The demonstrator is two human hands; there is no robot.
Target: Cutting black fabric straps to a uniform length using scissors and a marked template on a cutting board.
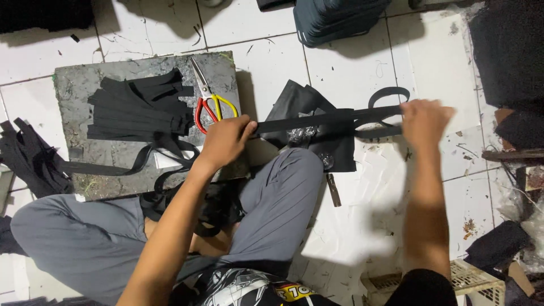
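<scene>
The left hand [225,141] and right hand [422,122] are grasping a black strap [323,119] in their fingers, holding it stretched between them above the tiled floor [351,62], near the scissors [207,102].

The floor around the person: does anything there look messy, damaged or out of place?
Yes. The white tiled floor is littered with small dark scraps and threads, with rusty brown stains at the right. The scissors lie open on the worn grey board, blades apart.

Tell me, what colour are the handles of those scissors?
The scissors have red and yellow handles, seen from the head view.
</scene>
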